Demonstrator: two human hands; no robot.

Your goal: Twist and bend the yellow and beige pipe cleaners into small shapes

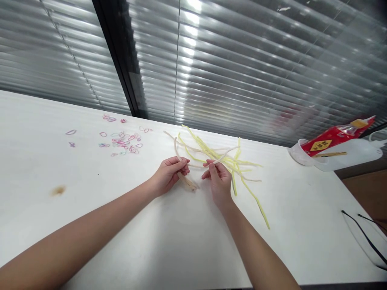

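Observation:
My left hand [169, 175] is closed, its thumb and fingers pinching a cream pipe cleaner [196, 166] that stretches across to my right hand [220, 181]. One cream end sticks up above the left fingers, and a tan bundled end [188, 182] hangs out below them. The right fingers are also pinched on the cream strand, whose far end slants up to the right. Behind and beside my right hand, several yellow pipe cleaners [256, 199] lie loosely crossed with other cream ones. How the strands join inside my left hand is hidden.
Several small coloured rubber bands [122, 141] are scattered on the white table [121, 241] at left. A red packet [328, 139], a clear cup [300, 155] and a white bottle [358, 153] are at far right. Black-armed glasses [364, 237] lie at the right edge. Blinds [226, 80] stand behind.

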